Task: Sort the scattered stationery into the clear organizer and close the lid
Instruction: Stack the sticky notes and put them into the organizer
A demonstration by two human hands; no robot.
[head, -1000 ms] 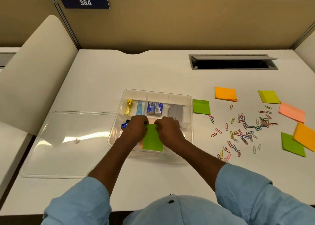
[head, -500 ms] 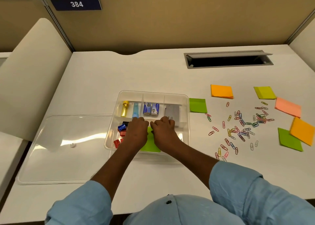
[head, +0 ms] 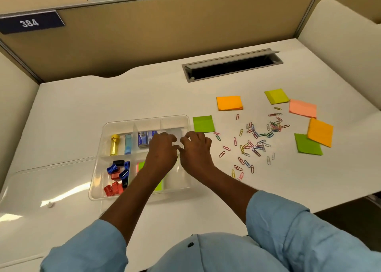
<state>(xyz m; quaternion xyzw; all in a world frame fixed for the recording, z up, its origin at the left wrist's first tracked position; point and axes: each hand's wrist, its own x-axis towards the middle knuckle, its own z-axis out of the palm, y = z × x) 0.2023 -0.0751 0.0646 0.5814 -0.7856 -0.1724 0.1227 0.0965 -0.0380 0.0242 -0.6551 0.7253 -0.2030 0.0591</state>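
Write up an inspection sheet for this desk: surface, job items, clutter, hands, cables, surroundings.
Surface: white desk, with a grey cable slot at the back, flap raised.
Job's things: clear organizer open, holding sharpeners, small blue boxes and a green note pad; its lid lies flat to its left; six sticky note pads, the nearest green, and loose paper clips lie on the desk to its right.
Clutter: nothing seen.
Hands: left hand and right hand over the organizer's back right part, fingers curled; whether they hold anything cannot be told.
Cables: nothing seen.
Surroundings: tan partition with plate 384.
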